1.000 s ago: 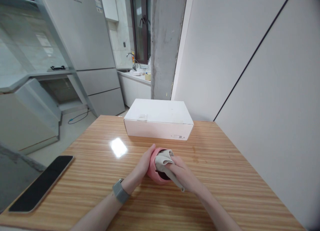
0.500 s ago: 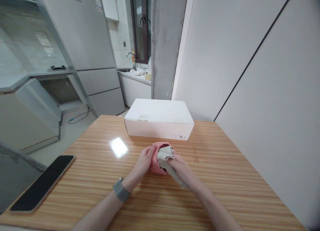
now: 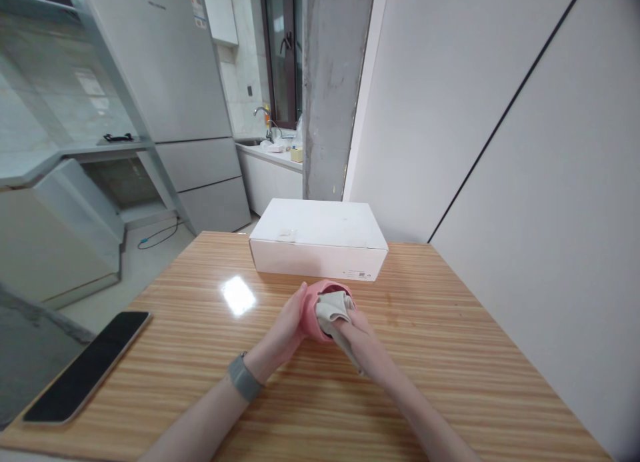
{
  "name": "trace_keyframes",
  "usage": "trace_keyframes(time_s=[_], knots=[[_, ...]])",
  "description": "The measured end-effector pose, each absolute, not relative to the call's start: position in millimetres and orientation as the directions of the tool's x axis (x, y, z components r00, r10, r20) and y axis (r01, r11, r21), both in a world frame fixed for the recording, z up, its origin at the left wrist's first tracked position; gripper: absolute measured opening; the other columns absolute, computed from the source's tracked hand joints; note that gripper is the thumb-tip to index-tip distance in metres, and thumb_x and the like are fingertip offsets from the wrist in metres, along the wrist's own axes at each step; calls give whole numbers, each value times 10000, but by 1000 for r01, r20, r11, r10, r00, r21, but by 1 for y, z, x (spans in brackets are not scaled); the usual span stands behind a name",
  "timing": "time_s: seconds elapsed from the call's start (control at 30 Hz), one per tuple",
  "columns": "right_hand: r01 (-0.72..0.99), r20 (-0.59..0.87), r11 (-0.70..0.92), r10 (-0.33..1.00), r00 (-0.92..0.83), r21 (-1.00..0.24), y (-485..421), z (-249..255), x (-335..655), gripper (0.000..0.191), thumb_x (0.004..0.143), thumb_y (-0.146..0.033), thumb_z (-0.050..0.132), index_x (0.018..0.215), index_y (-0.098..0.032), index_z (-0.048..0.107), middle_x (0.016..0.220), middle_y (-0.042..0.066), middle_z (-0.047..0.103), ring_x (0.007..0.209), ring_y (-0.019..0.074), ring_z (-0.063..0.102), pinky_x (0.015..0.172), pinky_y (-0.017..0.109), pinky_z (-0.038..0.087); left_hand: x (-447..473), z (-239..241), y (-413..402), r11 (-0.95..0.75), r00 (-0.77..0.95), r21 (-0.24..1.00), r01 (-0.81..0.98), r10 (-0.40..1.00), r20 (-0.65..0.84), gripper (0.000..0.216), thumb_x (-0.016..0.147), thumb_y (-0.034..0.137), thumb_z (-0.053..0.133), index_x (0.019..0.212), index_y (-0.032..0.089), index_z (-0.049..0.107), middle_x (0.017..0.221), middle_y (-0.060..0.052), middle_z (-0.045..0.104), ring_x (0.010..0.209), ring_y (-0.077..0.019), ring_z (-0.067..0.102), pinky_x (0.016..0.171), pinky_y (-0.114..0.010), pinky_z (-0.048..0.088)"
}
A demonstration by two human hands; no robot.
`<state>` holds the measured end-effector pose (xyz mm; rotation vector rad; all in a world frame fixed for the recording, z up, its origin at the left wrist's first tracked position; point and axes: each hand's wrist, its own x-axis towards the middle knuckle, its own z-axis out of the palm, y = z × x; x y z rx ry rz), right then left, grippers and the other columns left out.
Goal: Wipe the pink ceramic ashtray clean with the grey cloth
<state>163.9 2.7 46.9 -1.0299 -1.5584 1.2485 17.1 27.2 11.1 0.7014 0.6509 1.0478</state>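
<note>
A pink round container (image 3: 311,310), cup- or bowl-like, is tilted with its dark opening toward the right. Around its left side is my left hand (image 3: 287,325), closed on it, the fingers mostly hidden behind. My right hand (image 3: 361,339) grips a light grey-beige cloth (image 3: 333,307) and holds it at the opening, partly inside. One end of the cloth hangs down below the right hand. Whether the container touches the table I cannot tell.
Behind the hands, a white box (image 3: 317,225) lies on the wood-grain table (image 3: 480,382). A black flat tablet-like slab (image 3: 87,369) lies at the left edge. A white wall (image 3: 475,82) rises at the right, and a fridge (image 3: 165,69) stands beyond the table.
My left hand has shifted its hold from the container's upper rim to its left side, palm against it. The container has turned slightly; the right hand stays at the opening with the cloth.
</note>
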Motion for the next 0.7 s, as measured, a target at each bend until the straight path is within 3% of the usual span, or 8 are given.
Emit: trace_keyframes(time_s=[0.13,0.33,0.57,0.7], knots=[[192,233,333,882,-410,-923,-4,52,162,191,917,-273,466,889,-228,650,1049,24,650,1004,214,543,934,320,376,17,15,28,410,440,686,-601,886,-145,616,914,569,433,1143,46,665,1120,-172,710,1129,-302,611,1041,-406,396],[237,242,383,851,-467,-893,-3,53,164,189,925,-236,448,873,-231,629,1011,22,641,987,209,533,906,313,371,19,7,29,484,518,613,-624,844,-140,606,920,566,426,1167,62,653,1157,-171,695,1150,-299,606,1057,-410,382],[171,231,326,879,-418,-930,-5,53,163,174,910,-259,458,825,-228,607,959,16,622,951,207,526,902,312,377,22,4,26,399,421,672,-624,896,-141,533,935,502,446,1157,66,660,1164,-161,695,1115,-270,622,1056,-383,383],[71,127,158,938,-323,-985,-1,47,163,211,864,-349,515,741,-212,618,822,16,621,830,208,528,801,310,419,26,5,24,394,419,670,-630,898,-134,567,930,523,440,1193,63,643,1181,-174,684,1158,-287,597,1076,-399,361]])
